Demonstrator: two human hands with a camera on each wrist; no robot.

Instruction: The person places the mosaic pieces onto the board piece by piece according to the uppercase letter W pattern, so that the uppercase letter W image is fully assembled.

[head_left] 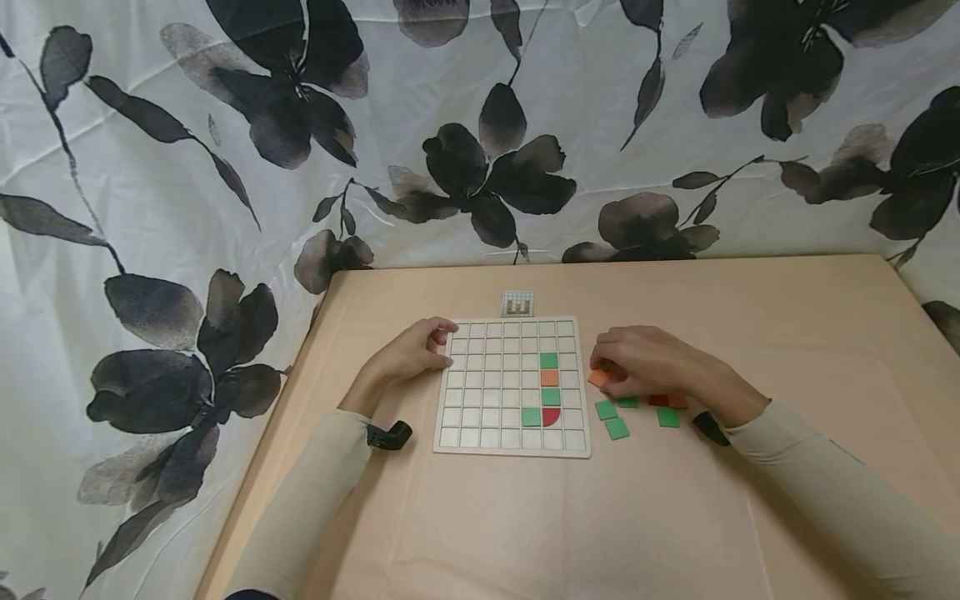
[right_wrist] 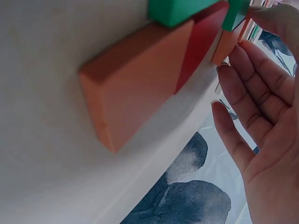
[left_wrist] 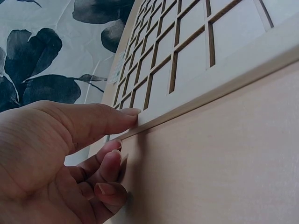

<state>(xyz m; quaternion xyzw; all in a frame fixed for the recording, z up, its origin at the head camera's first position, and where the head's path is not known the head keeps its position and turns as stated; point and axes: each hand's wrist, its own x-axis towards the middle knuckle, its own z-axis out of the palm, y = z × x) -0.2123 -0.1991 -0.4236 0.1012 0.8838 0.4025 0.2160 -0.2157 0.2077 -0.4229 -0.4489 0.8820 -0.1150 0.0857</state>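
A white grid board (head_left: 480, 409) lies on the table, with green, orange and red pieces in some squares of its right columns. At the board's upper left edge my left hand (head_left: 408, 352) grips the rim, its thumb (left_wrist: 100, 122) on top and the other fingers curled by the side. Just right of the board, my right hand (head_left: 660, 360) pinches an orange tile (head_left: 598, 378) between thumb and fingers. Loose green tiles (head_left: 617, 428) lie below that hand. In the right wrist view, another orange tile (right_wrist: 135, 93) and a dark red piece (right_wrist: 198, 53) lie close by.
A small printed grid card (head_left: 518, 304) lies just beyond the board's far edge. The light wooden table (head_left: 510, 525) ends at a white cloth (head_left: 420, 75) with dark flowers. Each wrist wears a black device (head_left: 389, 435).
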